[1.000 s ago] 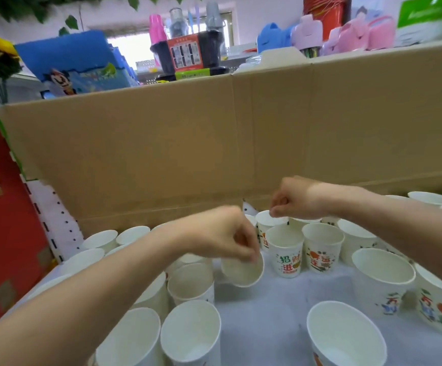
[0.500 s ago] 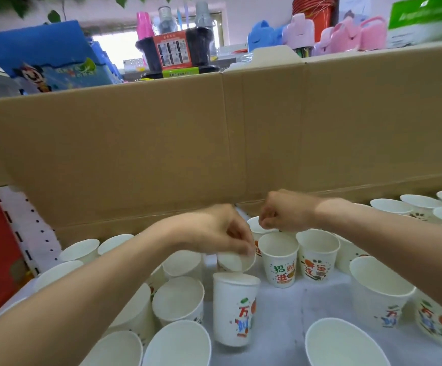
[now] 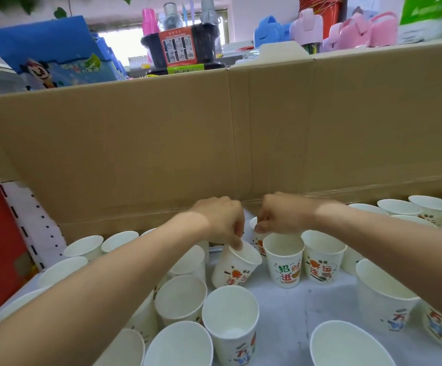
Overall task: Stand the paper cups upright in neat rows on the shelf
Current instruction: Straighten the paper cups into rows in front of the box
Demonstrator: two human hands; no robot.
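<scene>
The left hand [image 3: 222,220] pinches the rim of a tilted cup [image 3: 237,269] near the shelf [image 3: 293,307] back edge; the right hand [image 3: 280,217] pinches the next cup [image 3: 259,245] by its rim. Released while leaning, the tilted cup may topple against its upright neighbours [image 3: 284,262].

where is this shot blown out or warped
Head view: the window is blown out white; bottom-edge cups stretch into ovals from the wide lens; light on the shelf is soft, with faint shadows.
</scene>
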